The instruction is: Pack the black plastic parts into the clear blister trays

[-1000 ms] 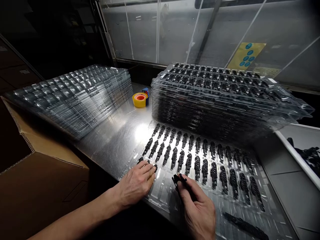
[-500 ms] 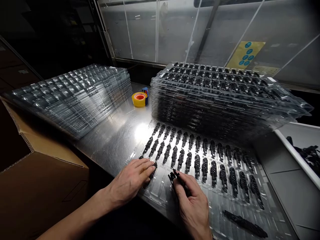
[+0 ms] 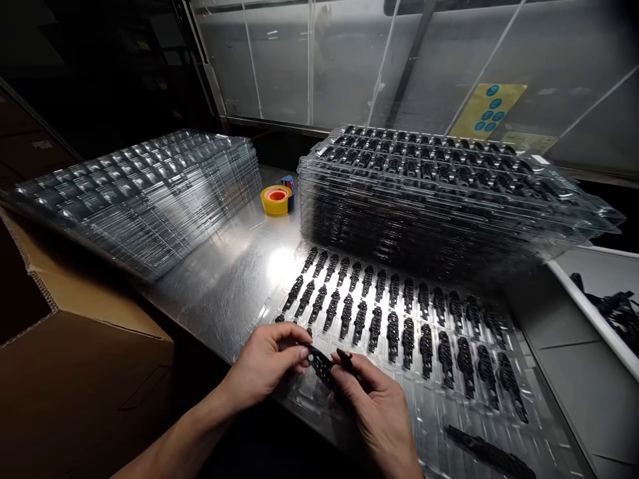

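A clear plastic tray lies on the metal table in front of me, its pockets holding several rows of small black parts. My left hand pinches the near end of one black part just above the tray's near-left corner. My right hand is closed on the other end of that same part, with a second dark piece under its fingers. The two hands nearly touch. Another black piece lies in the tray's near-right pockets.
A tall stack of filled trays stands behind the working tray. A slanted stack of clear trays without parts rests on a cardboard box at left. A yellow tape roll sits between the stacks. A white bin with black parts is at right.
My left hand lifted off the tray's corner pocket and turned toward the right hand. Both hands now meet on one black part held above the tray.
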The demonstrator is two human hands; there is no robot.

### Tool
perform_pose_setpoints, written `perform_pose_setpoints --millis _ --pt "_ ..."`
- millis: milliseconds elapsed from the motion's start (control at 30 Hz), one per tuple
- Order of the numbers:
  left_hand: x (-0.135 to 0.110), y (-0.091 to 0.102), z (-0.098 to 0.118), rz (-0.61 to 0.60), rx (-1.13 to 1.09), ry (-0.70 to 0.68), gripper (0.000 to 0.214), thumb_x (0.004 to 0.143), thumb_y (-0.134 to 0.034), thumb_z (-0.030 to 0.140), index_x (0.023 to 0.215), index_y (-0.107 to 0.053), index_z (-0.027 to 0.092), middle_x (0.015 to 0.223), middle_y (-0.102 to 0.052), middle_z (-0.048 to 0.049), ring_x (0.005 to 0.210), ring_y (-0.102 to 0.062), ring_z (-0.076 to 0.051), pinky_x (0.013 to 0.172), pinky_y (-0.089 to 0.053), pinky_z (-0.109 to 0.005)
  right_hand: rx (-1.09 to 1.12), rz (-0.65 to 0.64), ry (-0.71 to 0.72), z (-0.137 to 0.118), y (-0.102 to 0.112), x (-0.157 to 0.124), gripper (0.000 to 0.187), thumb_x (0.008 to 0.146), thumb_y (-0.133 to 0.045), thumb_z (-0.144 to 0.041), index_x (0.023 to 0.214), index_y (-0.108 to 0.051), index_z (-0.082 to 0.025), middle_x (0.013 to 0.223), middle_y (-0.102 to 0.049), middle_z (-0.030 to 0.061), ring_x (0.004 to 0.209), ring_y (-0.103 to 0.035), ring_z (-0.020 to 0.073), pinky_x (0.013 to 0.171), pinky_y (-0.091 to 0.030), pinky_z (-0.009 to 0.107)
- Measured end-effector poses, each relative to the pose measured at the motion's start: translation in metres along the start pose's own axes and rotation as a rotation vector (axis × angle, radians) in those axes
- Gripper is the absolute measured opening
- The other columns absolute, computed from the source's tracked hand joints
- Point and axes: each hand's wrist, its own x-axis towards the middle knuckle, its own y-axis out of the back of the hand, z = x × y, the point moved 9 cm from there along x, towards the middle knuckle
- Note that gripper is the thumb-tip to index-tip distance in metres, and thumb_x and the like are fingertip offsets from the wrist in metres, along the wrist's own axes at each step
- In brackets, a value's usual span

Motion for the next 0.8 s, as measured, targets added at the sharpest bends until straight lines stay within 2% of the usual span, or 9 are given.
perform_pose_setpoints --millis 100,200,300,367,467,533,567,700,800 --pt "0.003 0.005 -0.002 0.045 -0.087 0.004 0.014 0.074 -0.067 0.021 0.086 -0.065 0.013 0.07 -0.064 -0.0008 0.06 -0.061 -0.012 0.06 -0.05 -0.023 -0.033 -0.004 -0.034 0.004 0.006 -0.002 0.033 0.077 -0.067 -0.047 0.093 -0.074 -0.02 0.089 -0.07 0.0071 0.056 -0.061 0.0155 0.049 -0.05 0.025" --pt "-0.001 -0.003 0.004 -0.043 -0.042 -0.054 0.01 0.075 -0.065 0.016 0.084 -0.067 0.014 0.074 -0.065 -0.002 0.064 -0.061 -0.012 0.061 -0.05 -0.023 -0.19 0.118 0.117 -0.009 0.022 -0.003 0.029 0.08 -0.063 -0.044 0.093 -0.075 -0.022 0.093 -0.07 0.008 0.074 -0.066 0.0199 0.066 -0.054 0.029" --pt "-0.012 -0.003 0.023 -0.037 0.122 -0.261 0.013 0.077 -0.06 0.008 0.081 -0.069 0.016 0.082 -0.066 -0.0034 0.077 -0.062 -0.014 0.07 -0.05 -0.023 -0.314 0.136 0.251 -0.02 0.026 -0.004 0.024 0.082 -0.061 -0.041 0.092 -0.075 -0.024 0.099 -0.07 0.0074 0.093 -0.064 0.022 0.083 -0.052 0.031" --pt "-0.021 -0.003 0.035 -0.017 0.209 -0.41 0.019 0.08 -0.056 0.005 0.08 -0.07 0.017 0.087 -0.066 -0.0037 0.083 -0.063 -0.014 0.074 -0.05 -0.023 -0.291 0.094 0.201 -0.016 0.026 -0.003 0.026 0.079 -0.064 -0.044 0.093 -0.076 -0.024 0.096 -0.07 0.0074 0.091 -0.065 0.0221 0.079 -0.053 0.03" --pt "-0.029 -0.006 0.045 -0.034 0.251 -0.541 0.023 0.083 -0.053 0.004 0.08 -0.07 0.019 0.089 -0.066 -0.003 0.08 -0.063 -0.012 0.073 -0.05 -0.022 -0.136 0.052 -0.032 0.001 0.028 -0.004 0.04 0.074 -0.069 -0.051 0.099 -0.075 -0.021 0.078 -0.071 0.0069 0.067 -0.065 0.0199 0.058 -0.053 0.027" --pt "-0.032 -0.007 0.05 -0.03 0.297 -0.619 0.024 0.085 -0.053 0.004 0.085 -0.07 0.02 0.092 -0.066 -0.0031 0.081 -0.064 -0.012 0.074 -0.052 -0.023 -0.066 0.083 -0.127 0.007 0.032 -0.008 0.045 0.07 -0.072 -0.052 0.098 -0.075 -0.018 0.067 -0.069 0.0054 0.054 -0.061 0.0175 0.048 -0.049 0.026" --pt "-0.034 -0.006 0.052 -0.008 0.34 -0.662 0.024 0.085 -0.052 0.004 0.092 -0.069 0.02 0.094 -0.066 -0.0035 0.083 -0.064 -0.013 0.075 -0.053 -0.024 -0.071 0.133 -0.119 0.005 0.038 -0.011 0.045 0.068 -0.074 -0.052 0.096 -0.076 -0.017 0.067 -0.069 0.0055 0.053 -0.061 0.0177 0.047 -0.049 0.026" --pt "-0.045 -0.001 0.051 0.16 0.559 -0.818 0.032 0.087 -0.05 0.002 0.112 -0.062 0.019 0.098 -0.066 -0.0059 0.091 -0.063 -0.015 0.079 -0.055 -0.026 -0.345 0.445 0.149 -0.021 0.063 -0.032 0.035 0.07 -0.072 -0.051 0.089 -0.077 -0.022 0.087 -0.072 0.0071 0.075 -0.067 0.0235 0.061 -0.054 0.029" --pt "-0.059 -0.008 0.045 0.213 0.708 -0.977 0.034 0.085 -0.048 -0.003 0.112 -0.06 0.015 0.096 -0.065 -0.0083 0.089 -0.063 -0.015 0.076 -0.055 -0.026 -0.591 0.529 0.374 -0.03 0.057 -0.051 0.025 0.081 -0.065 -0.043 0.092 -0.076 -0.024 0.089 -0.072 0.0056 0.079 -0.068 0.0221 0.067 -0.055 0.028"
